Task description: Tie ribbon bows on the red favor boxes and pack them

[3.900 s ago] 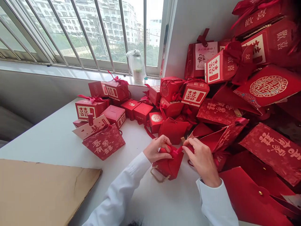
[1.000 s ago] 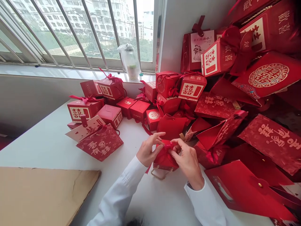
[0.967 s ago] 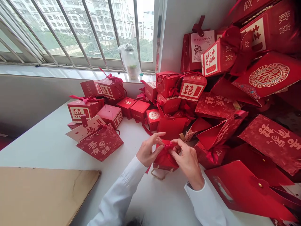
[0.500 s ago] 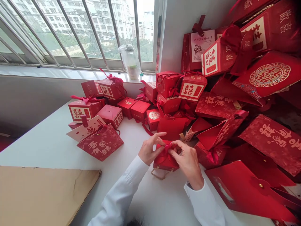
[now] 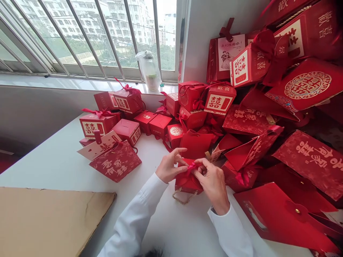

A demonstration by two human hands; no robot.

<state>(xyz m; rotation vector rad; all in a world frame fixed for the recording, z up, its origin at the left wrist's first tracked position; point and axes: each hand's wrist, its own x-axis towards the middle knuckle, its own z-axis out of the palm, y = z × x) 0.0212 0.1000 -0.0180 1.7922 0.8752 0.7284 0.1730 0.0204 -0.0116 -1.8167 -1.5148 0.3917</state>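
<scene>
A small red gift box [image 5: 184, 185] stands on the white table in front of me, a twisted rope handle [image 5: 182, 202] hanging at its near side. On its top is a pink-red ribbon bow [image 5: 191, 167]. My left hand [image 5: 170, 167] pinches the ribbon's left side between thumb and a finger, the other fingers raised. From the right, my right hand [image 5: 213, 182] grips the bow with thumb and curled fingers. Part of the knot is hidden behind the fingertips. Just beyond the box stands a plain red bag [image 5: 195, 144].
Red gift boxes and bags pile up on the right, among them a large red bag [image 5: 278, 214]. Several boxes, such as a pink-red one [image 5: 125, 129], stand at the back left near a tilted red bag [image 5: 115, 162]. Cardboard [image 5: 50, 217] lies front left. A bagged cup [image 5: 151, 73] stands on the sill.
My left hand has shifted slightly left and its thumb and finger have come closer together. My right hand stays at the bow. The box has hardly moved.
</scene>
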